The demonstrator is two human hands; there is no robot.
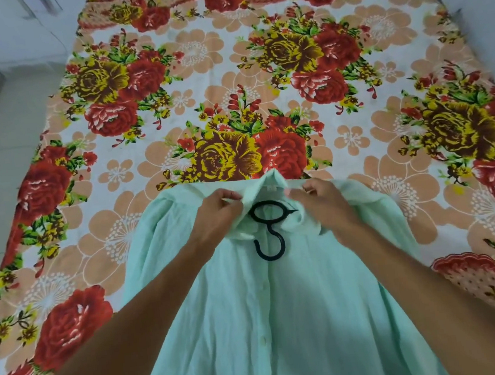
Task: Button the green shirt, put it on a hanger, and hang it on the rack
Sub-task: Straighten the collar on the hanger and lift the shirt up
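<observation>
Left hand (216, 210) and right hand (317, 198) tight on green shirt (254, 324) collar, hanger (270, 227) between.

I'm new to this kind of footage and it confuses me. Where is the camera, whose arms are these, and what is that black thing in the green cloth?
There is no machine here: this is one picture from a camera worn on a person's head, looking down at their own arms. The left hand and right hand each pinch the collar of a green shirt, which lies front-up on a flowered bedsheet. The black thing is the hook of a hanger poking out of the neck opening; the rest is hidden inside the shirt. The visible front buttons look fastened.
</observation>
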